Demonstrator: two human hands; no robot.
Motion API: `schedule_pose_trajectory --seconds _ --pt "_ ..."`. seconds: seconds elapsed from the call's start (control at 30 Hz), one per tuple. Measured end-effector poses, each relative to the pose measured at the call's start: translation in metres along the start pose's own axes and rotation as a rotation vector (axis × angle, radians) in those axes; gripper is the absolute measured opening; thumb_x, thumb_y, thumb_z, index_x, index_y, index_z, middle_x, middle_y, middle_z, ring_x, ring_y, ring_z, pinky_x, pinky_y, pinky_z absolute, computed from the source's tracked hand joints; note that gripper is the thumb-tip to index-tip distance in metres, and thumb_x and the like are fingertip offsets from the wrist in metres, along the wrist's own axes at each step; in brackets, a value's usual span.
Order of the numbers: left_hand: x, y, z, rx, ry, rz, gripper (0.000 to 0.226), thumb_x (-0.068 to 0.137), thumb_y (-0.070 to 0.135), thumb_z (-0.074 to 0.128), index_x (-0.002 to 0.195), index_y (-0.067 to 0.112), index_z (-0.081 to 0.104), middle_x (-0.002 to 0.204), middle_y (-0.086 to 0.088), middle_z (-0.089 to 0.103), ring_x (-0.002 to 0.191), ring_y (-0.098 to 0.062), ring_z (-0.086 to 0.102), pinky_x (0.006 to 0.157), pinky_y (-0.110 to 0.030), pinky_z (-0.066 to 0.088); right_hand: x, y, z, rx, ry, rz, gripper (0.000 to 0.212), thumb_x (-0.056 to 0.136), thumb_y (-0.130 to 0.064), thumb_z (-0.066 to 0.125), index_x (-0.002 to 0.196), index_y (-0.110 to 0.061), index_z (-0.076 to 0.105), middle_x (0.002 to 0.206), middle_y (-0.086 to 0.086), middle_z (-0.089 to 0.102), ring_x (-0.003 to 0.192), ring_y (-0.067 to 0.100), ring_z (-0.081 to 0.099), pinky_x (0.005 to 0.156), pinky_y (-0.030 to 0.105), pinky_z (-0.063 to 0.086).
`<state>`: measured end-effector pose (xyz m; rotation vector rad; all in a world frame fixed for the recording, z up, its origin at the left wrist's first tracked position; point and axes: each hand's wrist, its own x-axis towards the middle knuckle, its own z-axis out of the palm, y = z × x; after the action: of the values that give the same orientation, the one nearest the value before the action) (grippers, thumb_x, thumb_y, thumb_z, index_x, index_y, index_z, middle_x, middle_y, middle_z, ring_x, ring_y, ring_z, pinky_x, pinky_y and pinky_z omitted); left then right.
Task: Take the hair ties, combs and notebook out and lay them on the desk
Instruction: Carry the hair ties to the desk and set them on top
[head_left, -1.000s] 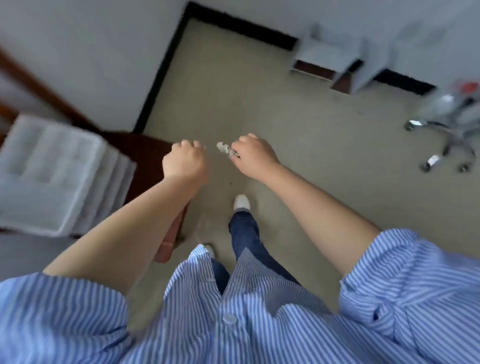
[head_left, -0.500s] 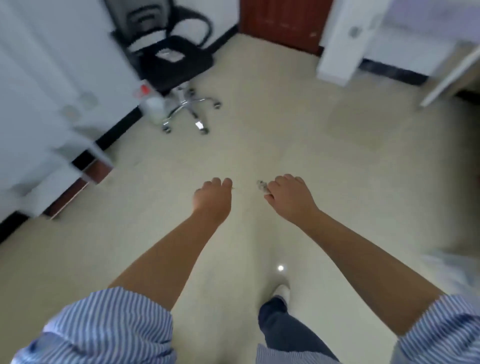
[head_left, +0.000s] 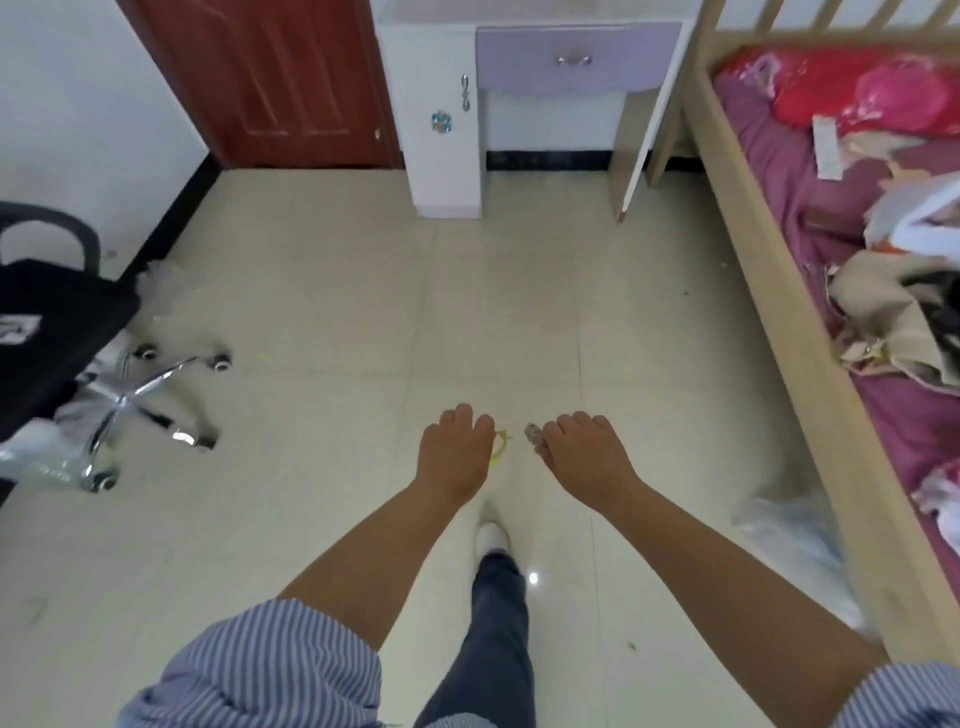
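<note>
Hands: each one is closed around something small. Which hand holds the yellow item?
The left hand; a thin yellow loop pokes out beside its fingers, whereas the right hand pinches a small greyish item.

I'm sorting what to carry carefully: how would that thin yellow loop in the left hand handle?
The yellow loop looks thin and droops from the closed left hand, so it is probably floppy, very light, and not fragile. Its material is unclear.

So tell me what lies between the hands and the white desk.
Head view: only bare tiled floor lies between the left hand, right hand and white desk.
</note>
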<state>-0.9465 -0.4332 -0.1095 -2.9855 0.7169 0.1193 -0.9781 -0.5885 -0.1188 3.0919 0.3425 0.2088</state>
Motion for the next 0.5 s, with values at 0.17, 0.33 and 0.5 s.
schedule_pose_trajectory --seconds 0.17,0.33,0.5 --pt "0.167 -0.008 -0.011 -0.047 0.025 0.129 0.033 0.033 0.017 0.092 0.047 0.013 0.062 0.045 -0.004 0.058 0.033 -0.018 0.053 0.030 -0.011 0.037 0.124 0.098 0.010 -0.018 0.024 0.086 0.036 0.041 -0.027 0.093 0.047 -0.012 0.061 0.041 0.000 0.061 0.037 0.018 0.058 0.039 0.016 0.046" --pt "0.326 -0.024 -0.050 -0.009 -0.010 0.139 0.016 0.064 0.009 0.076 0.074 0.005 0.064 0.073 -0.014 0.065 0.060 -0.026 0.061 0.047 -0.026 0.048 0.245 0.190 0.003 -0.044 -0.014 0.145 0.035 0.042 -0.027 0.092 0.047 -0.012 0.061 0.041 0.002 0.061 0.036 0.017 0.058 0.041 0.016 0.047" --pt "0.493 -0.047 -0.078 -0.024 0.034 0.181 0.012 0.081 0.009 0.063 0.088 0.000 0.062 0.086 -0.020 0.064 0.076 -0.033 0.063 0.057 -0.034 0.051 0.390 0.299 0.020 -0.006 -0.068 0.207 0.026 0.094 -0.027 0.049 0.097 -0.003 0.060 0.099 0.015 0.068 0.093 0.027 0.061 0.081 0.036 0.044"
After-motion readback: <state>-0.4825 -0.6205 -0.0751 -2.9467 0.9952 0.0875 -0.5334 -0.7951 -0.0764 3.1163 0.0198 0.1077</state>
